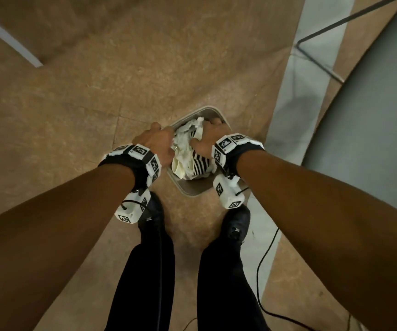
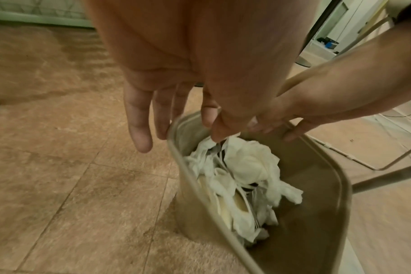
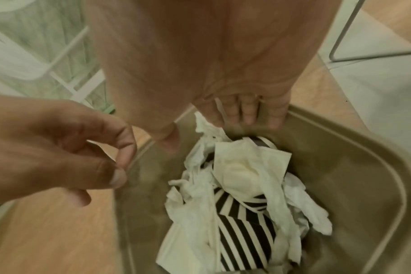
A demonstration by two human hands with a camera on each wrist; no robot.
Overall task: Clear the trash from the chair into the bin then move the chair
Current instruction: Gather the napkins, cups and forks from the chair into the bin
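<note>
1. While both hands hover over the tan bin (image 1: 193,191), standing on the tiled floor (image 1: 73,103) just beyond two dark shoes (image 1: 238,225).
2. Left hand (image 1: 155,142) above the bin's left rim, fingers (image 2: 139,118) hanging straight and loose, holding nothing.
3. Right hand (image 1: 208,137) over the far rim, fingers (image 3: 249,109) extended downward, nearly touching the crumpled trash; whether it still pinches a tissue, cannot tell.
4. Trash (image 3: 235,185) piled inside the bin: white tissues and cream paper over black-and-white striped wrapping (image 3: 237,228).
5. Grey metal chair legs (image 1: 316,56) visible to the far right on a pale strip of floor, well apart from the bin.
6. Black cable (image 1: 261,271) trailing across the floor near right.
</note>
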